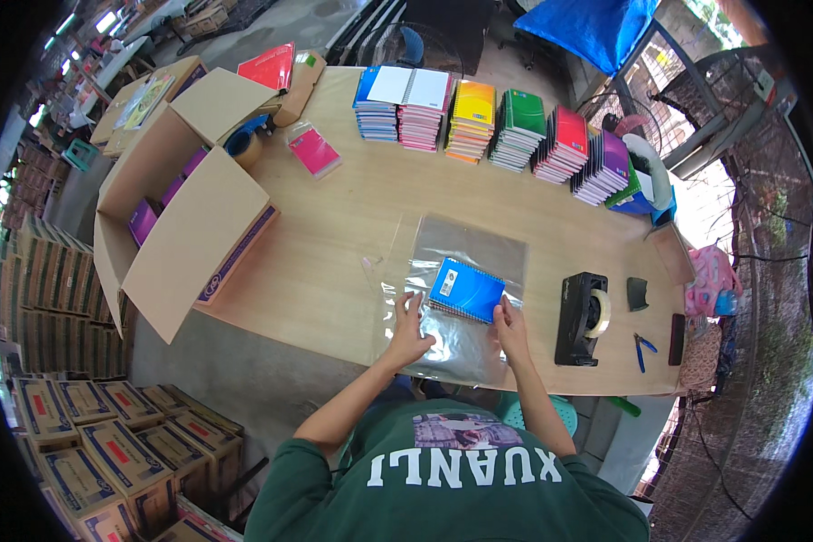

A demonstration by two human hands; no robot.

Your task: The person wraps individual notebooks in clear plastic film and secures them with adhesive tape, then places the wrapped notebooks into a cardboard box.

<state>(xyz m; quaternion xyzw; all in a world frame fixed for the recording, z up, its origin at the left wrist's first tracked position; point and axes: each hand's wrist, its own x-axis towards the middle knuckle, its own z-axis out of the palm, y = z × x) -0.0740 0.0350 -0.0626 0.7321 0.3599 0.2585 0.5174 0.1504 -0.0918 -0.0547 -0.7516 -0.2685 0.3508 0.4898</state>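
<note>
A blue spiral notebook point(467, 287) lies tilted on top of clear plastic sheets or bags point(438, 239) near the front edge of the table; spiral bindings below it suggest a small stack. My right hand point(510, 330) grips the notebook's right edge, thumb and fingers at its lower right corner. On the left, my left hand point(410, 332) rests at the plastic with thumb and fingers apart, just short of the notebook's left side and holding nothing visible.
Stacked notebooks point(471, 122) in several colours line the table's far side. At the left stands an open carton point(199, 239) with purple packs point(144, 219). A pink pack point(314, 152) lies beyond it. Right of my hands are a tape dispenser point(574, 316), pliers point(641, 350) and a black phone-like object point(677, 339).
</note>
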